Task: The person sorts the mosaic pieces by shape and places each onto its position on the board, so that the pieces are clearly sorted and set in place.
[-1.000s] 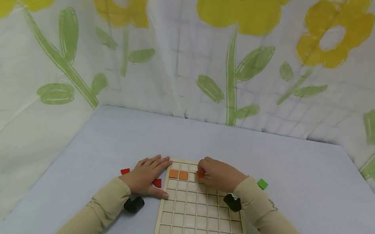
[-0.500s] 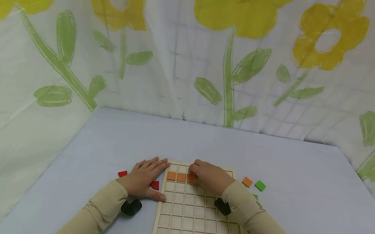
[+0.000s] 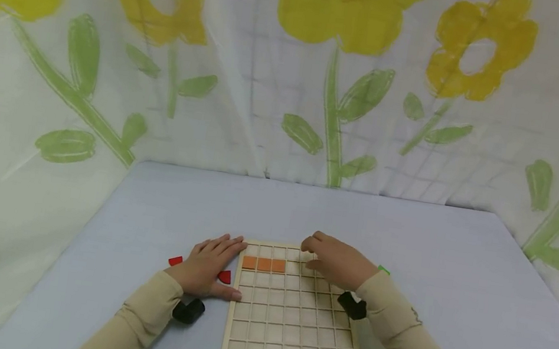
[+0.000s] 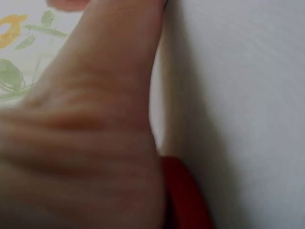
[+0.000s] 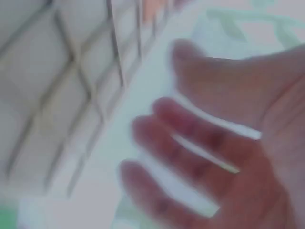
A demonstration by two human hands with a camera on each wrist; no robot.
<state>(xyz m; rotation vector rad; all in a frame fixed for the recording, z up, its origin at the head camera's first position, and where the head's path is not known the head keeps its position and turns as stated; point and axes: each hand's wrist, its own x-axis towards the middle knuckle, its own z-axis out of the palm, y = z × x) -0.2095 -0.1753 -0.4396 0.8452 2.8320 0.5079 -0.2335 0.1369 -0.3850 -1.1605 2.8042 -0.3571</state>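
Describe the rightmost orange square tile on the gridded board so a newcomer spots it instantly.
On the pale rectangular table lies a light wooden gridded board. In its second row from the far edge sit three orange square tiles. Yours is the rightmost orange tile, the only one with a bare cell to its right.

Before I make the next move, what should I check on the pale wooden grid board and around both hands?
1. Flat orange square tiles: ok, three side by side in the board's second row from the far edge.
2. Fourth cell of that row: ok, bare.
3. Right hand: ok, holds nothing, fingers apart.
4. Left hand: ok, fingers spread at the board's left edge.
5. Small bright green piece: cannot tell its shape; the beige right sleeve hides part.
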